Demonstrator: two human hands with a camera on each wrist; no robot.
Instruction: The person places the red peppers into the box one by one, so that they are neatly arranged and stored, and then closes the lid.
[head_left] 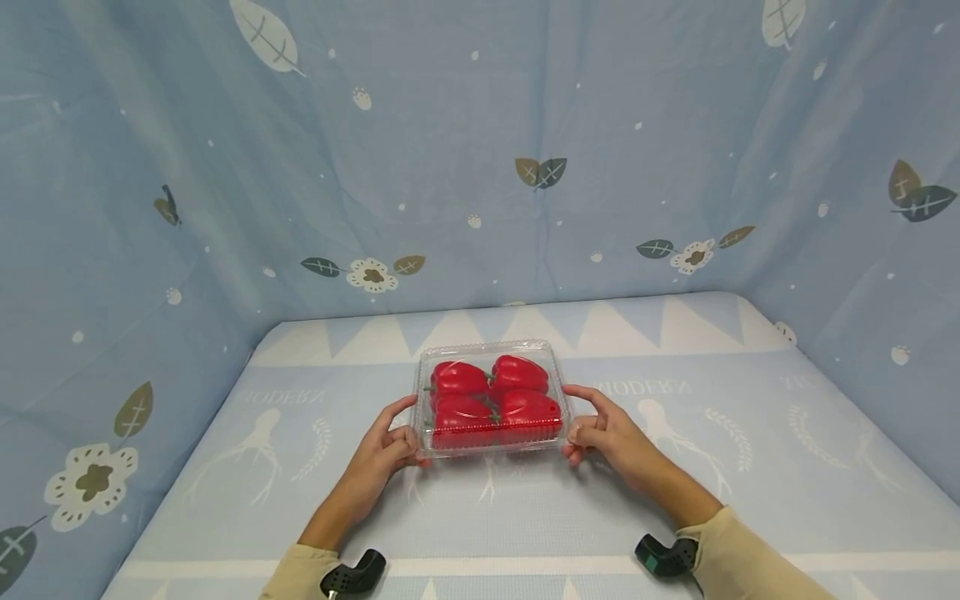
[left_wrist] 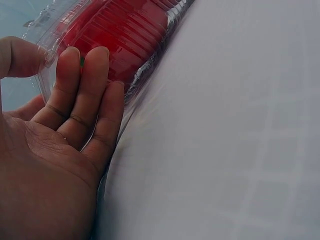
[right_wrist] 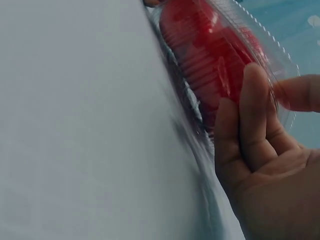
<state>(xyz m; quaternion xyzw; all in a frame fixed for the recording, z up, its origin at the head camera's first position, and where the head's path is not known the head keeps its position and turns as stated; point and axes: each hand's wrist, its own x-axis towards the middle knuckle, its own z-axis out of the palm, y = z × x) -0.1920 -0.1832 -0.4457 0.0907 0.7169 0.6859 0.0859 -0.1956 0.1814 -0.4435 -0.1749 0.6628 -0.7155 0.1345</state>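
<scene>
A clear plastic clamshell box [head_left: 487, 451] with a ridged rim is in the middle of the head view. Several red bell peppers [head_left: 459, 379] with green stems fill it, seen through the plastic. My left hand [head_left: 381, 458] grips the box's left side; in the left wrist view the thumb presses the rim while fingers [left_wrist: 95, 75] curl against the wall. On the opposite side, my right hand [head_left: 611, 437] pinches the rim, its fingers [right_wrist: 255, 105] along the ridged wall in the right wrist view. Whether the box's base touches the table I cannot tell.
The table [head_left: 510, 533] has a pale cloth with white triangles and printed antlers. Blue curtains [head_left: 465, 150] with leaves and flowers enclose its back and both sides. A black strap-like device [head_left: 356, 575] is at the left wrist, another [head_left: 666, 557] at the right.
</scene>
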